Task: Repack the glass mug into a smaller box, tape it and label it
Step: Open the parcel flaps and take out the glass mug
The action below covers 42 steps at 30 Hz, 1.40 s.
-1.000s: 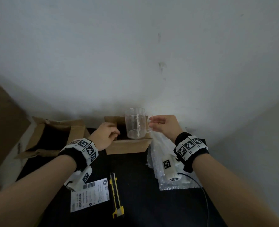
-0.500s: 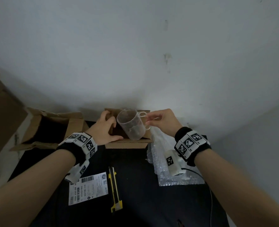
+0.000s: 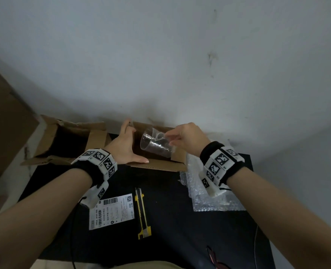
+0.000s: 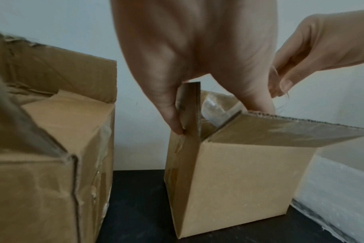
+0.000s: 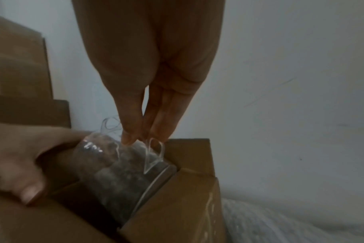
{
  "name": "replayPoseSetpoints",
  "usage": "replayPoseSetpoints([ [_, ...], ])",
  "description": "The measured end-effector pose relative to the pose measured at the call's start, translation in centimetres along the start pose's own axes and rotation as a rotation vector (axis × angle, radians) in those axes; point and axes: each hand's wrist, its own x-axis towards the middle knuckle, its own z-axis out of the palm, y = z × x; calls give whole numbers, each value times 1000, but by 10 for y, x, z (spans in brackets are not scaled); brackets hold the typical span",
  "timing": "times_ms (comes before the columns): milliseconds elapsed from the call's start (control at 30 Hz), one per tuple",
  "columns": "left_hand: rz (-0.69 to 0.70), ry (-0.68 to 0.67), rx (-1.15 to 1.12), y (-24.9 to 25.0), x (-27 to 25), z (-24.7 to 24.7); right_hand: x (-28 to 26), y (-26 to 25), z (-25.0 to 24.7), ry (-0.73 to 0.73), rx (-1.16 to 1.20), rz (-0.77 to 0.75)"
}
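A clear glass mug point(image 3: 153, 146) lies tilted on its side, mouth towards the left, partly down in the opening of the small cardboard box point(image 3: 160, 166). My right hand point(image 3: 186, 136) pinches the mug's handle point(image 5: 154, 152) from above with thumb and fingertips. My left hand point(image 3: 125, 146) is spread at the box's left corner. Its straight fingers point(image 4: 170, 115) press the outside of the upright left flap point(image 4: 190, 106), and its thumb point(image 3: 141, 161) lies on the front flap. The mug point(image 5: 123, 164) almost fills the box point(image 5: 177, 205). The box's bottom is hidden.
A larger open cardboard box point(image 3: 67, 140) stands left of the small one, against the wall. On the black table point(image 3: 170, 191) lie a shipping label point(image 3: 112, 212), a yellow utility knife point(image 3: 142, 212) and a bubble wrap sheet point(image 3: 209, 199) at the right.
The mug went from upright above the small box to tilted, then sideways and lower in its opening. My left hand uncurled and spread against the left flap.
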Motion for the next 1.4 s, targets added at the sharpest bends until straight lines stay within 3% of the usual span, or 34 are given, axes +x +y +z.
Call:
replayPoseSetpoints([
  [100, -3, -1, -16, 1, 0, -1, 6, -9, 13, -68, -216, -26],
  [300, 5, -3, -20, 2, -3, 0, 16, -25, 34, -221, -388, -3],
  [567, 11, -19, -17, 4, -7, -1, 23, -17, 44, -335, -289, 104],
  [933, 15, -48, 55, 3, -8, -2, 17, -13, 45, -363, -228, 133],
  [1233, 21, -63, 132, 5, -9, -4, -3, 3, 33, -193, -235, 33],
  [1400, 21, -56, 145, 5, -12, -3, -25, 11, 33, -33, -166, 142],
])
